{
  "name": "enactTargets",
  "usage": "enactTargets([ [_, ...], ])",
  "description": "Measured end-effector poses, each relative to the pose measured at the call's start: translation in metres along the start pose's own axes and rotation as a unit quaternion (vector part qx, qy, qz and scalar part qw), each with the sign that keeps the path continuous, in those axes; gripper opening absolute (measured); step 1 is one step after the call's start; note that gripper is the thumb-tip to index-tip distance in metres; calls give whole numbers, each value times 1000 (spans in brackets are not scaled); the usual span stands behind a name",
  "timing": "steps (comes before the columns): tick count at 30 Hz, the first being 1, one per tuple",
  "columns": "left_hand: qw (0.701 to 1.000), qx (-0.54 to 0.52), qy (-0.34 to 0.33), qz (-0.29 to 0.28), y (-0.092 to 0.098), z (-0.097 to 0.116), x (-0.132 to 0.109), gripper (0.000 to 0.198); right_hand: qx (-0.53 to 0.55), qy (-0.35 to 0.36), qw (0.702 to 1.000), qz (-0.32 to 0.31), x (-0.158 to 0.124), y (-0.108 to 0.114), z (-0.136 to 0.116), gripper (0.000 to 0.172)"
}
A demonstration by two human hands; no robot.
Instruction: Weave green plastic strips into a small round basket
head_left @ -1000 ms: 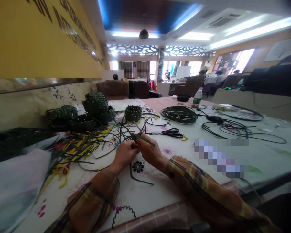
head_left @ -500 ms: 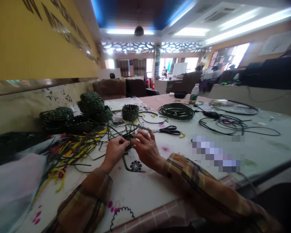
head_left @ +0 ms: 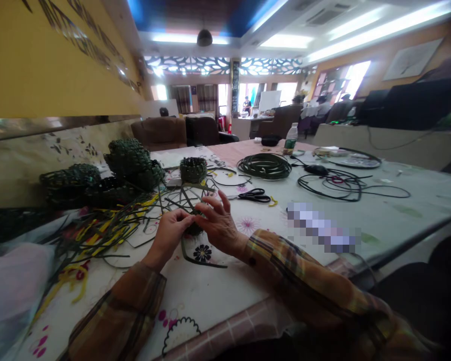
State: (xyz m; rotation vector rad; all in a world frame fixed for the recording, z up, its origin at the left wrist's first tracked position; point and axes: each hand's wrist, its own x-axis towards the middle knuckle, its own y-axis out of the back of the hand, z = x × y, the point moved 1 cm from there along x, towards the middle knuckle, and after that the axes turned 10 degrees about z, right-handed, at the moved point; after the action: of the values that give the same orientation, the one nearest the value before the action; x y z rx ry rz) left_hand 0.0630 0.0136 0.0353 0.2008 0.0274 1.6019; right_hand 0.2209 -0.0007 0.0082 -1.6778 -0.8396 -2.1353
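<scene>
A small, partly woven piece of dark green strips [head_left: 195,228] sits between my hands, with loose strip ends sticking up and out. My left hand [head_left: 172,231] pinches it between thumb and forefinger from the left. On its right side, my right hand [head_left: 220,224] holds a strip between thumb and index finger, the other fingers raised and spread. One long strip [head_left: 201,262] bends down and right across the tablecloth below. Black-handled scissors [head_left: 256,195] lie beyond my right hand.
Woven green baskets [head_left: 126,163] and a small one [head_left: 193,170] stand behind. Green and yellow strips [head_left: 108,228] lie left. Coiled strip [head_left: 265,166], a bottle [head_left: 291,138], black cable [head_left: 330,185] and a blurred-out object [head_left: 319,228] are on the right. People sit far back.
The whole view has shifted, so things appear further left and slightly higher. My right thumb and index finger have come closer to my left fingertips. The strip below appears swung outward to the right.
</scene>
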Motion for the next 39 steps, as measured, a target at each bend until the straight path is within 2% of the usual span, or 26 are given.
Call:
enactTargets([
  [6,1000,-2,-1,17,-3,-2,0,35,22,-24,999,-24,-5,-4,6,19],
  [12,997,16,-35,69,-4,-4,-2,31,-99,72,992,40,3,8,-10,16],
  [16,993,20,-50,108,-6,-5,-5,29,-132,105,984,56,3,9,-17,12],
  [25,984,10,-74,159,-8,-10,-7,30,-55,86,995,9,-1,10,-25,35],
  [33,979,5,-84,188,-10,-8,-11,28,-47,73,996,12,-5,10,-25,30],
  [35,978,2,-83,192,-9,-8,-10,28,-31,37,999,18,-3,11,-23,21],
  [37,977,-6,-76,197,-9,-9,-8,31,-15,-47,998,35,0,11,-20,7],
  [39,977,-16,-69,201,-9,-11,-7,33,-8,-116,992,41,2,11,-16,13],
])
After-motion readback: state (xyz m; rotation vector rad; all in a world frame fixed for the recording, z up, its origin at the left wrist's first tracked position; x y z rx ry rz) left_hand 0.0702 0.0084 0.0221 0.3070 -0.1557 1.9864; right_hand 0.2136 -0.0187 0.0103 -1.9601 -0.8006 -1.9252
